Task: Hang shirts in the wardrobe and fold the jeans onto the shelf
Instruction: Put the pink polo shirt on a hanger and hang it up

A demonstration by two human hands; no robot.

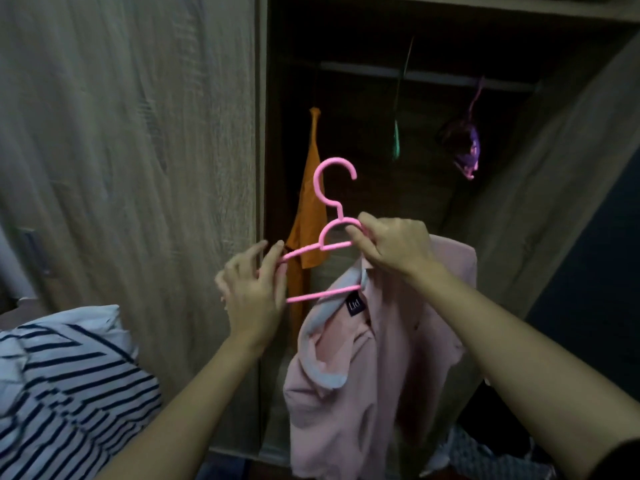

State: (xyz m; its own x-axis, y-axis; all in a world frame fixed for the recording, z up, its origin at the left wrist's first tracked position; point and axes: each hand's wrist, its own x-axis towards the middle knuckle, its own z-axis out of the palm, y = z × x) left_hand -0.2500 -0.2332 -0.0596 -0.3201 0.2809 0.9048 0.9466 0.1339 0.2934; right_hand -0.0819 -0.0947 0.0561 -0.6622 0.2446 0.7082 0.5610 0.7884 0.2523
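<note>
The left forearm (pixel 194 393) and the right forearm (pixel 502 334), both bare, are reaching up from the near edge toward the middle of the scene. The left hand (pixel 254 292) is pinching the left tip of a pink hanger (pixel 334 244) with its back to the camera. The right hand (pixel 391 244), slightly higher and to the right, is gripping the hanger's middle with curled fingers.

Both hands (pixel 254 299) (pixel 391 245) hold a pink hanger (pixel 334 202) with pink shirt (pixel 374 375).
</note>
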